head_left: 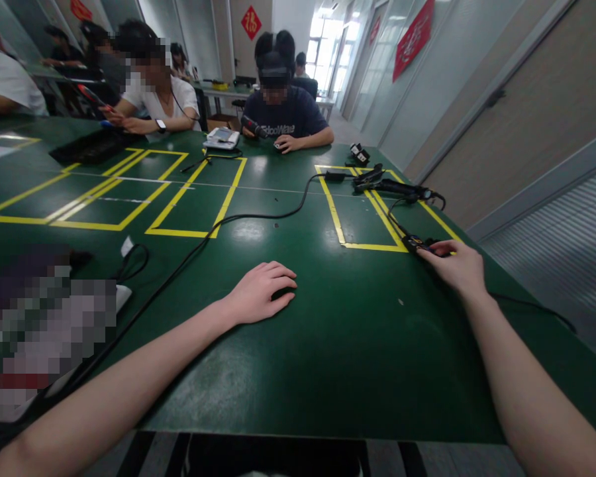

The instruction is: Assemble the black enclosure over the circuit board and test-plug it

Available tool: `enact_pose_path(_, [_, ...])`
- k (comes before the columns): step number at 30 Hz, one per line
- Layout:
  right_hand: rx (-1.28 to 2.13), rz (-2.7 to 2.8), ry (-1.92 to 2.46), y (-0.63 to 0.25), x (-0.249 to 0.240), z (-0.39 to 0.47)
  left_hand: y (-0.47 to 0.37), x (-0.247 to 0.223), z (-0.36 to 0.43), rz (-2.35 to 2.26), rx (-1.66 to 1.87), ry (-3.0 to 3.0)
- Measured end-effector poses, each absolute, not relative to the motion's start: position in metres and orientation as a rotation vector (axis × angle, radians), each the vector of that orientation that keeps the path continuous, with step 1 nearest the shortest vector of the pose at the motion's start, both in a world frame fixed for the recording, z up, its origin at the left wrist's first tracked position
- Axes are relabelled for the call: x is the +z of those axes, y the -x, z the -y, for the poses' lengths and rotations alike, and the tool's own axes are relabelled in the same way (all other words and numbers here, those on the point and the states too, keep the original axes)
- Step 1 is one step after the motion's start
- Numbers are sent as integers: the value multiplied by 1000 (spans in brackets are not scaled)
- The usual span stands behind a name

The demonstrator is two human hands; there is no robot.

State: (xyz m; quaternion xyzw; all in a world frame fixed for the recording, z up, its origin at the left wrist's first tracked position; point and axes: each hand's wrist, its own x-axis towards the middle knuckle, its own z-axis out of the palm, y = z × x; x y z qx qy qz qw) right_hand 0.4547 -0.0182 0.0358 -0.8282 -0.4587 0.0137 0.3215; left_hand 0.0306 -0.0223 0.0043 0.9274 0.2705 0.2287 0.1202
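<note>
My left hand (pixel 264 291) lies palm down on the green table (pixel 338 358). Its fingers stretch forward, slightly curved, and nothing shows in them. Further right, my right hand (pixel 457 268) is closed, thumb and fingers pinching a small dark device (pixel 417 244) at the table's right side. The device's near part is hidden by my fingers, and I cannot make out its exact kind. A thin cord loops from near it toward a long black tool-like object (pixel 397 187) lying just beyond. Another black cable (pixel 531 303) runs from beneath my right wrist to the table's right edge.
A long black cable (pixel 258 216) crosses the table from the left front to a black connector (pixel 335 177). Yellow tape (pixel 372 247) marks rectangles. A black tray (pixel 87 147) and white device (pixel 222 138) stand farther back. Several people (pixel 288 112) sit around. A blurred-out item (pixel 49 344) lies left.
</note>
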Motion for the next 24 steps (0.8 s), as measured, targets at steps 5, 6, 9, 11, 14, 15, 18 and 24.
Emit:
enact_pose_path(5, [209,1027,2087,-437,50,20,-31,4,22,-792,660,-2716])
enact_pose_path(6, [215,993,2060,-436,51,19,-31,4,22,-792,659,-2715])
enact_pose_path(9, [169,932,1987,-440,49,18,-30,4,22,-794,653,-2707])
enact_pose_path(11, [106,911,1995,-447,47,18,-30,4,22,-792,659,-2701])
enact_pose_path(14, [2,893,2114,-456,43,18,-30,4,22,-791,662,-2696])
enact_pose_path(15, [-8,909,2176,-457,43,19,-30,4,22,-792,663,-2696])
enact_pose_path(18, [-23,1047,2364,-452,51,25,-30,5,22,-795,657,-2698])
enact_pose_path(24, [179,1343,1965,-371,81,68,-29,6,22,-791,651,-2697])
